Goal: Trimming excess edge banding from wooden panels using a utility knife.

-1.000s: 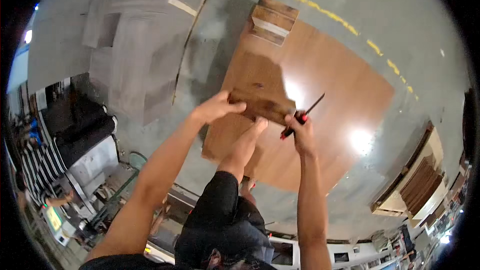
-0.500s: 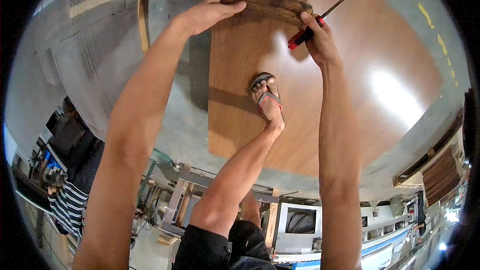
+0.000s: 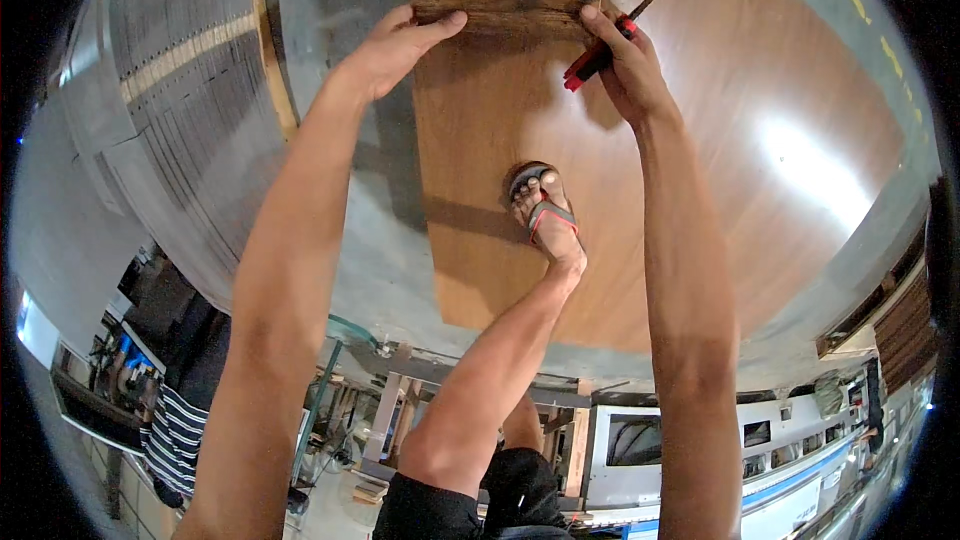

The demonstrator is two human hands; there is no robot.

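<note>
Overhead, both arms reach toward twelve o'clock, where a short stack of dark wood strips lies across the far end of a large brown veneer sheet spread on the grey floor. The left hand rests flat on the stack's nine o'clock end, fingers stretched along its near edge, its grip open and pressed on the wood rather than wrapped round it. The right hand meets the stack's three o'clock end with a fingertip, while the rest of its grip is clamped on a red-handled knife (the blade points off toward one o'clock). So the stack sits between the two hands, touching both. At six o'clock from it, a sandalled foot stands on the sheet.
</note>
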